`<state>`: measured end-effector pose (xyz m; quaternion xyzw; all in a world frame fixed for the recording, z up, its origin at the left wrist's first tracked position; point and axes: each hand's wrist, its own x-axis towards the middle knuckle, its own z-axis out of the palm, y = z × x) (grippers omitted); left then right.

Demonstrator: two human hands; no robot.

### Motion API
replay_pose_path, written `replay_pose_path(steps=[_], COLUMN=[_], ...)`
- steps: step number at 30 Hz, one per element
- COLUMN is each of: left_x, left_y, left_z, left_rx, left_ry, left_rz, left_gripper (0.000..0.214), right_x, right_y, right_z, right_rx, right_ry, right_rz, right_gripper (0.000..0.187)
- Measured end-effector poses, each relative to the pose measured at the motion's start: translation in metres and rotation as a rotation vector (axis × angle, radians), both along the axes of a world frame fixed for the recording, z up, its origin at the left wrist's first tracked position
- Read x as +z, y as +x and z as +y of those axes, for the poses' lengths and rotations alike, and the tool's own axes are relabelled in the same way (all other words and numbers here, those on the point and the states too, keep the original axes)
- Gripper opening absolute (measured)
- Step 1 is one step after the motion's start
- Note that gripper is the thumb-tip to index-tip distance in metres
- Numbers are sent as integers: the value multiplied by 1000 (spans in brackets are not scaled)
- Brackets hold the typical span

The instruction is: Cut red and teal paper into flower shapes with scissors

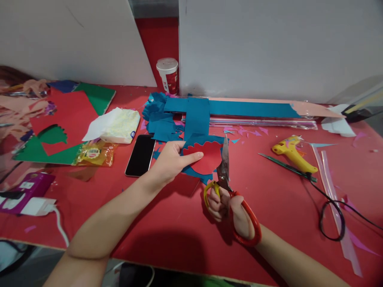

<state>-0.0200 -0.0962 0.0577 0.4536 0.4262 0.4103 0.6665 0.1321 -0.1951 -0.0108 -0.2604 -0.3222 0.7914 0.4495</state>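
Observation:
Between the thumb and fingers of my left hand point(169, 161) is a red paper cutout point(206, 159) with a wavy upper edge, lying over blue paper point(194, 172). My right hand point(230, 207) grips scissors point(224, 169) by one yellow and one red handle loop. The blades point up and away from me, at the right edge of the papers. Whether they touch the paper I cannot tell. Behind the cutout, a folded blue paper strip point(197, 117) crosses a long blue strip point(251, 108). Crumpled blue pieces point(155, 107) sit to its left.
A black phone point(140, 155) lies left of my left hand. Red paper point(72, 107) on green board point(54, 151) is farther left. A lidded cup point(167, 75) stands at the back. On the right are a yellow glue gun point(295, 153), its black cord point(321, 217) and clear strips point(336, 211).

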Motion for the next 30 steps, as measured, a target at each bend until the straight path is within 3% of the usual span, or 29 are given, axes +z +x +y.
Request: replay_pose_path(steps=[9, 17, 24, 30], left_x=[-10, -12, -15, -14], left_y=[1, 5, 6, 6], left_z=[2, 2, 2, 2], left_rx=[7, -1, 11, 10], left_ry=[-32, -53, -167, -151], left_rz=[-54, -99, -149, -153], left_gripper=[21, 24, 25, 26], right_x=[2, -2, 1, -2], right_y=[0, -1, -2, 0], right_z=[2, 1, 2, 1], right_rx=[3, -7, -14, -8], right_ry=[-9, -4, 15, 17], right_rz=[-8, -5, -26, -50], right_gripper=[57, 57, 56, 55])
